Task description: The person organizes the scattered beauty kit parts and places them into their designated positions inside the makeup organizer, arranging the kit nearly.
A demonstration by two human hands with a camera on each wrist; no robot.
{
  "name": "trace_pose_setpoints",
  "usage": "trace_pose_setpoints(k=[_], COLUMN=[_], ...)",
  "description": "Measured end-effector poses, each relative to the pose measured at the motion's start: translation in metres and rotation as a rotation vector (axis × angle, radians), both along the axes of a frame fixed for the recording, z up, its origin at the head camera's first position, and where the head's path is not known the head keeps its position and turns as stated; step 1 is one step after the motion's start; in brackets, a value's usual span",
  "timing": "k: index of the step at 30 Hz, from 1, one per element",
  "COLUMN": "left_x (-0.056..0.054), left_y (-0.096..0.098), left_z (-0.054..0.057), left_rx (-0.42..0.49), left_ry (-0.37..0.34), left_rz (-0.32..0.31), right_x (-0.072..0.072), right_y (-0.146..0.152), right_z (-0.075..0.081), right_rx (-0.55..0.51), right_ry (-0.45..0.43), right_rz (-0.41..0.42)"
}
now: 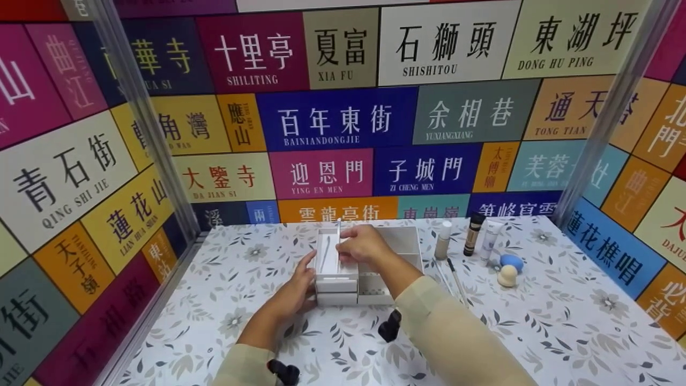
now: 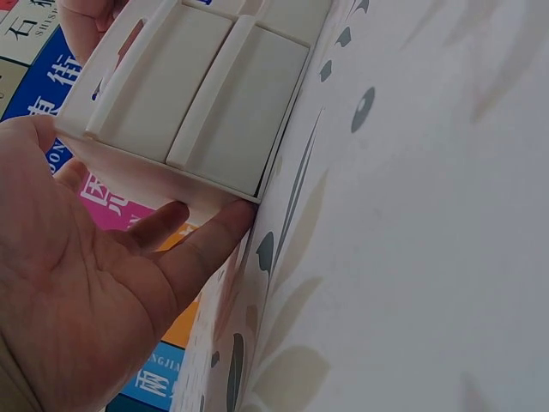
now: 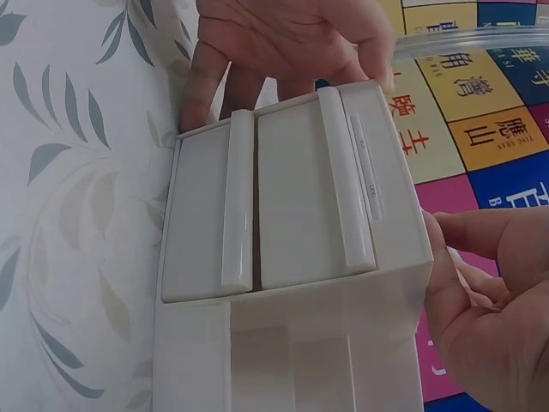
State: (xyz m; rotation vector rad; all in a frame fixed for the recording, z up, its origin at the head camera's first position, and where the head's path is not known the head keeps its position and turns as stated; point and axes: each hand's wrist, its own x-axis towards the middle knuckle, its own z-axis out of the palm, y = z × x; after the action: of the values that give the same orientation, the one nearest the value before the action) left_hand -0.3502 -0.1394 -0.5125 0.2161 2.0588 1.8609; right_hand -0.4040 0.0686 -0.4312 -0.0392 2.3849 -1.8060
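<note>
A white drawer organizer (image 1: 336, 286) stands on the table, with two stacked drawers (image 3: 304, 197) at its left front and higher walls above them. My left hand (image 1: 296, 284) touches its left side; in the left wrist view its fingers (image 2: 214, 245) reach along that side near the bottom. My right hand (image 1: 367, 246) is over the top left section, thumb and fingers pinched at the thin upright wall there, as the right wrist view also shows. A slim white stick-like thing (image 1: 326, 252) lies inside that section. What else the right fingertips hold, I cannot tell.
Open compartments (image 1: 399, 239) fill the organizer's right half. To the right stand a white-capped bottle (image 1: 442, 241), a black-and-gold tube (image 1: 472, 236) and a white tube (image 1: 490, 239). Two slim brushes (image 1: 457, 280), a blue sponge (image 1: 512, 262) and a cream sponge (image 1: 507, 276) lie nearby.
</note>
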Motion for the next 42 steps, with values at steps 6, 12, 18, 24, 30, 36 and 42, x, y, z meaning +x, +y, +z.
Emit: trace_pose_setpoints(k=[6, 12, 18, 24, 30, 36, 42], left_x=[-0.001, -0.002, -0.003, -0.001, 0.001, 0.001, 0.001], left_y=[0.000, -0.001, -0.001, 0.000, 0.001, 0.001, 0.000], left_z=[0.000, -0.001, -0.001, 0.001, 0.003, 0.003, 0.002], left_rx=[-0.014, -0.006, -0.021, 0.007, -0.020, -0.030, -0.028], left_ry=[0.003, 0.012, -0.016, -0.018, -0.003, -0.009, 0.005], left_rz=[0.000, -0.008, 0.009, 0.016, 0.012, 0.016, 0.011], right_x=[0.000, 0.000, 0.001, 0.003, 0.010, 0.021, 0.034], right_y=[0.000, 0.001, 0.002, 0.007, 0.017, 0.042, 0.072], right_z=[0.000, 0.000, -0.002, -0.005, -0.004, -0.004, -0.006], right_rx=[0.006, -0.035, -0.088, -0.205, -0.292, -0.348, -0.333], right_ry=[-0.003, -0.009, -0.001, -0.015, -0.015, 0.022, 0.053], right_rz=[0.004, 0.017, 0.006, -0.002, -0.012, -0.006, -0.014])
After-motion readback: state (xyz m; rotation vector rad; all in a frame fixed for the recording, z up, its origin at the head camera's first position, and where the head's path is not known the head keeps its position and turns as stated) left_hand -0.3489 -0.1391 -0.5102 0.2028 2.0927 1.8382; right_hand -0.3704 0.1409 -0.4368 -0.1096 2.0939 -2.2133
